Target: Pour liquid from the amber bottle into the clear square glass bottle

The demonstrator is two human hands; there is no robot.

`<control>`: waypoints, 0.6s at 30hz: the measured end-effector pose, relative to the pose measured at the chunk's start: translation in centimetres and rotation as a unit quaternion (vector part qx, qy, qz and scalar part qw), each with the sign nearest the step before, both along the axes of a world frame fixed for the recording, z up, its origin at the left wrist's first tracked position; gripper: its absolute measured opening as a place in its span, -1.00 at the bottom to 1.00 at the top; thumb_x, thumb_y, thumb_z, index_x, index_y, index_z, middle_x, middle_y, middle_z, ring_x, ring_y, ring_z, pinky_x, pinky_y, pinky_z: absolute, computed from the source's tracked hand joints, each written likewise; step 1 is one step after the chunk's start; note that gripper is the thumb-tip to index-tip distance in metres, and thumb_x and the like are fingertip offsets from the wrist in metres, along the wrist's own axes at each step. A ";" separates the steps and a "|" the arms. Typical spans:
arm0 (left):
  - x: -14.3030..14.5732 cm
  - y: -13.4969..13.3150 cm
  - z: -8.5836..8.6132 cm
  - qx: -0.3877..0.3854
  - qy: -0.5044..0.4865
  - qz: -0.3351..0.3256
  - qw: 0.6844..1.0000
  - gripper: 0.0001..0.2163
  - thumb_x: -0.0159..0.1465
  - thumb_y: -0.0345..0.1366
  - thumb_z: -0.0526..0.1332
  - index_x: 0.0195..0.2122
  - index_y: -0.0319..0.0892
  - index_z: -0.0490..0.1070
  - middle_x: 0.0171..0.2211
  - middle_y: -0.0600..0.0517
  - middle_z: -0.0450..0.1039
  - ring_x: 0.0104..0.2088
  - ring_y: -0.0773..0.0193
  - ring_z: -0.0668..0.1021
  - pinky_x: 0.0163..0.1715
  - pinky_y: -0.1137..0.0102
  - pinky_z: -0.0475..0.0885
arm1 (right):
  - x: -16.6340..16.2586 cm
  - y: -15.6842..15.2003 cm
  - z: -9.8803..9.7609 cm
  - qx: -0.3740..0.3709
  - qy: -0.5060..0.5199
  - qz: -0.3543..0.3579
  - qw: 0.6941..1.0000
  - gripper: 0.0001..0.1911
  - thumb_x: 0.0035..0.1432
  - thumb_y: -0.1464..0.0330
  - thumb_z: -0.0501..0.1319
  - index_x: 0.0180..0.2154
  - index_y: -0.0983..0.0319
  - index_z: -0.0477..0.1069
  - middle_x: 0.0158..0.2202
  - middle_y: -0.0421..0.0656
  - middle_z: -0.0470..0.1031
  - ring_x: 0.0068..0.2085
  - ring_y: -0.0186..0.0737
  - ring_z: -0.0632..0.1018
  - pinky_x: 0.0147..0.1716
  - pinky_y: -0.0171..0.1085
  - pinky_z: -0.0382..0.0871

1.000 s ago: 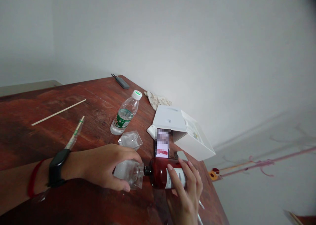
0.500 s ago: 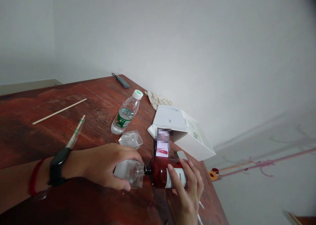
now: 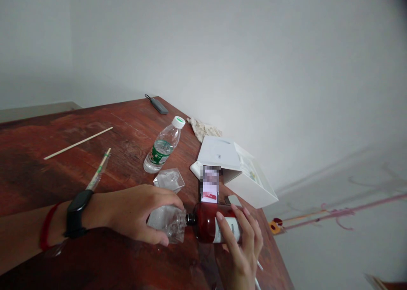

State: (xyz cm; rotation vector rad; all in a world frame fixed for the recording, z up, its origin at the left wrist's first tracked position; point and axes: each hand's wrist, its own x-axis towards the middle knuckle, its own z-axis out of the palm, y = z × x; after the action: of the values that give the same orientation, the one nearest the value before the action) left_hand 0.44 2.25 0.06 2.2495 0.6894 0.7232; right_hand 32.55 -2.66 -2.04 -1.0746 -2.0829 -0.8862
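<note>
My left hand [image 3: 143, 216] is wrapped round a small clear plastic bottle [image 3: 171, 222], its open mouth turned to the right. In my right hand [image 3: 240, 243] lies a dark red-brown bottle [image 3: 206, 222] with a white label, tilted onto its side. The dark bottle's black neck meets or nearly meets the clear bottle's mouth; whether liquid flows between them I cannot tell. Just beyond my left hand sits a clear plastic cup-like container [image 3: 169, 179]. Behind it stands a water bottle [image 3: 163, 148] with a green label and white cap, partly full.
A lit phone [image 3: 210, 192] leans against a white box [image 3: 219, 152]. On the left of the wooden table [image 3: 133, 129] lie a bare chopstick [image 3: 78, 143] and chopsticks in a clear wrapper [image 3: 100, 169]. A grey device [image 3: 158, 105] and a cloth [image 3: 203, 129] lie at the back.
Both hands keep their holds and the bottles stay mouth to mouth. The whole view has shifted very slightly.
</note>
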 end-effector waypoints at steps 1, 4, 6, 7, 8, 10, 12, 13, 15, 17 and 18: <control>0.0 0.0 0.0 0.002 -0.003 0.000 1.000 -0.46 0.15 -0.21 0.56 0.15 -0.14 0.54 0.06 -0.08 0.68 -0.02 -0.08 0.71 -0.01 0.26 0.53 | 0.0 0.0 0.0 0.001 0.000 -0.002 1.000 -0.54 0.41 0.43 0.14 0.26 0.05 0.46 0.35 0.12 0.38 0.37 0.39 0.38 0.24 0.46 0.31; 0.1 0.0 -0.1 0.009 -0.010 -0.001 1.000 -0.46 0.15 -0.19 0.56 0.15 -0.13 0.54 0.03 -0.08 0.68 -0.04 -0.07 0.71 -0.02 0.26 0.53 | 0.0 0.0 0.0 0.000 -0.002 -0.005 1.000 -0.57 0.40 0.42 0.16 0.23 0.06 0.48 0.35 0.11 0.37 0.37 0.41 0.38 0.23 0.47 0.30; 0.1 0.0 -0.2 0.010 -0.013 0.000 1.000 -0.46 0.15 -0.19 0.56 0.15 -0.12 0.54 0.03 -0.07 0.68 -0.03 -0.07 0.71 -0.01 0.26 0.53 | -0.1 0.0 0.0 0.000 -0.003 -0.004 1.000 -0.58 0.39 0.43 0.17 0.21 0.06 0.50 0.35 0.10 0.37 0.37 0.41 0.38 0.23 0.46 0.31; 0.1 0.0 -0.2 0.009 -0.015 0.001 1.000 -0.46 0.15 -0.19 0.56 0.15 -0.11 0.54 0.04 -0.07 0.68 -0.03 -0.07 0.71 -0.01 0.26 0.53 | -0.1 0.0 0.0 0.001 -0.003 -0.004 1.000 -0.59 0.38 0.43 0.18 0.20 0.06 0.51 0.35 0.11 0.37 0.37 0.42 0.37 0.22 0.46 0.31; 0.1 0.0 -0.3 0.008 -0.017 0.000 1.000 -0.45 0.15 -0.18 0.56 0.15 -0.11 0.54 0.04 -0.07 0.68 -0.03 -0.07 0.71 -0.01 0.25 0.53 | -0.1 0.0 0.1 0.002 -0.004 -0.006 1.000 -0.60 0.38 0.43 0.18 0.19 0.07 0.51 0.35 0.11 0.37 0.37 0.42 0.37 0.22 0.46 0.31; 0.0 0.1 -0.3 0.005 -0.022 -0.005 1.000 -0.46 0.15 -0.17 0.57 0.15 -0.11 0.54 0.03 -0.06 0.68 -0.03 -0.06 0.71 -0.01 0.26 0.53 | 0.0 0.1 0.1 0.002 -0.005 -0.005 1.000 -0.60 0.38 0.45 0.17 0.17 0.08 0.51 0.34 0.12 0.38 0.37 0.42 0.38 0.23 0.45 0.32; 0.0 0.2 -0.1 0.003 -0.023 -0.014 1.000 -0.47 0.16 -0.18 0.56 0.14 -0.12 0.55 0.00 -0.06 0.69 -0.06 -0.05 0.71 -0.03 0.28 0.53 | 0.1 0.1 0.1 -0.002 -0.005 0.000 1.000 -0.60 0.38 0.47 0.16 0.17 0.10 0.51 0.33 0.13 0.39 0.37 0.40 0.38 0.24 0.45 0.32; 0.0 0.2 0.0 0.003 -0.023 -0.016 1.000 -0.48 0.16 -0.19 0.56 0.13 -0.12 0.55 -0.01 -0.06 0.69 -0.07 -0.04 0.71 -0.04 0.28 0.54 | 0.1 0.2 0.0 -0.004 -0.005 0.003 1.000 -0.60 0.38 0.48 0.16 0.17 0.10 0.50 0.32 0.13 0.40 0.37 0.39 0.39 0.24 0.45 0.32; 0.0 0.3 0.1 0.003 -0.019 -0.018 1.000 -0.50 0.16 -0.21 0.55 0.12 -0.13 0.55 -0.02 -0.06 0.68 -0.07 -0.04 0.71 -0.06 0.30 0.54 | 0.3 0.3 -0.1 -0.005 -0.003 0.007 1.000 -0.59 0.37 0.48 0.17 0.17 0.11 0.50 0.31 0.13 0.42 0.35 0.37 0.41 0.24 0.44 0.31; 0.0 0.3 0.2 0.002 -0.013 -0.019 1.000 -0.50 0.15 -0.22 0.55 0.11 -0.13 0.55 0.00 -0.06 0.68 -0.06 -0.04 0.71 -0.06 0.31 0.54 | 0.4 0.4 -0.3 -0.007 -0.001 0.006 1.000 -0.59 0.34 0.48 0.19 0.17 0.11 0.51 0.31 0.12 0.42 0.35 0.36 0.42 0.26 0.43 0.30; 0.0 0.2 0.2 0.002 -0.010 -0.017 1.000 -0.49 0.15 -0.22 0.55 0.12 -0.12 0.55 0.01 -0.06 0.68 -0.06 -0.05 0.71 -0.05 0.30 0.53 | 0.5 0.4 -0.4 -0.009 -0.001 0.006 1.000 -0.58 0.33 0.49 0.19 0.16 0.11 0.51 0.31 0.11 0.42 0.35 0.35 0.42 0.26 0.41 0.30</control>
State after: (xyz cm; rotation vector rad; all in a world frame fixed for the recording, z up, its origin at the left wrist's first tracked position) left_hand 0.40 2.44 0.24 2.2495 0.6399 0.7311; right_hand 33.04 -2.25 -2.42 -1.0703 -2.1010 -0.8647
